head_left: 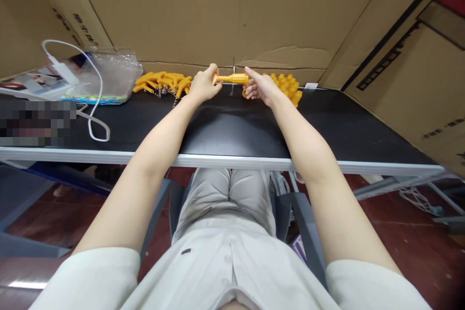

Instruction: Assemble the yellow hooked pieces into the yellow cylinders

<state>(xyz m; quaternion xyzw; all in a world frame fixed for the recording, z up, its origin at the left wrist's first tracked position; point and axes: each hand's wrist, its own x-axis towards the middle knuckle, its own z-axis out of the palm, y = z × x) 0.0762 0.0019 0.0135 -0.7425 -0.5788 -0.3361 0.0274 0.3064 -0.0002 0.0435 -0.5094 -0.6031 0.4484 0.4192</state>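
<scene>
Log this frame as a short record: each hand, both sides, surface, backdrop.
Left hand: holds yellow part at its narrow, ridged end
Right hand: grips its wider end
Left side: chained pieces, clear bag, white cable
Right side: yellow pieces, partly behind right hand
Surface: black table
Backdrop: cardboard

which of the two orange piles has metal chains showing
The left pile, beside the left hand: silvery chains lie among its pieces, while none show in the right pile.
</scene>
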